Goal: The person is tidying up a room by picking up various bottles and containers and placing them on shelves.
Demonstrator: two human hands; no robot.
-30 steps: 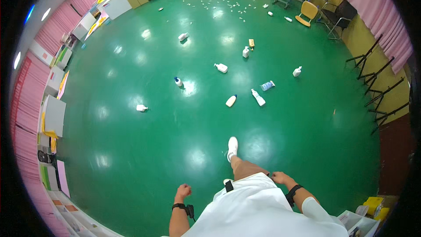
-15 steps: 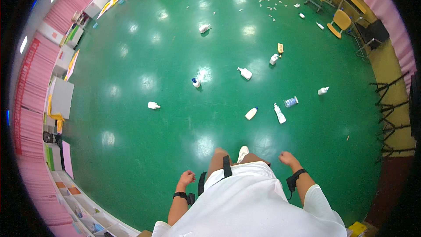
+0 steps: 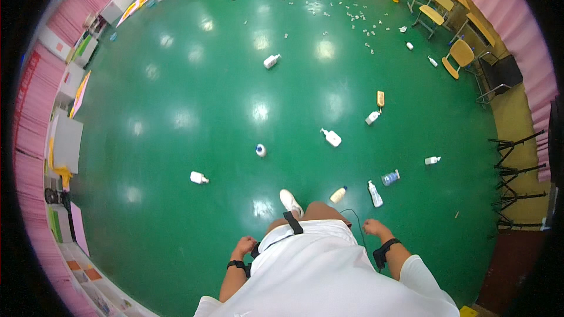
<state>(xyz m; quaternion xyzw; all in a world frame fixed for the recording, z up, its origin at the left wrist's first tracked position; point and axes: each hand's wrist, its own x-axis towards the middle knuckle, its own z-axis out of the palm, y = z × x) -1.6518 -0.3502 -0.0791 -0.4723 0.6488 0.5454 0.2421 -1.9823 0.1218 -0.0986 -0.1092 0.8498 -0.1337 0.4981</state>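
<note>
My left hand (image 3: 245, 245) hangs beside my left hip, fingers curled in, with nothing seen in it. My right hand (image 3: 376, 229) is out to the right of my hip, also loosely closed and holding nothing I can see. Nearest to it on the floor lie a white pump bottle (image 3: 375, 194), a cream bottle with a dark cap (image 3: 338, 195) and a clear bluish bottle (image 3: 389, 178). Further off are a white pump bottle on its side (image 3: 332, 138), a white bottle with a blue top (image 3: 261, 150) and another white bottle (image 3: 198, 178) to the left.
More bottles lie ahead, including a yellow one (image 3: 380, 98) and a white one (image 3: 271, 61). Small white pieces (image 3: 355, 17) are scattered far off. Chairs (image 3: 458, 58) and black folded stands (image 3: 511, 170) line the right; white cabinets (image 3: 66, 141) line the left.
I have stepped forward: the bottles sit closer and lower in view. My left shoe is now in front instead of the right. Both hands have swung slightly, neither touching anything.
</note>
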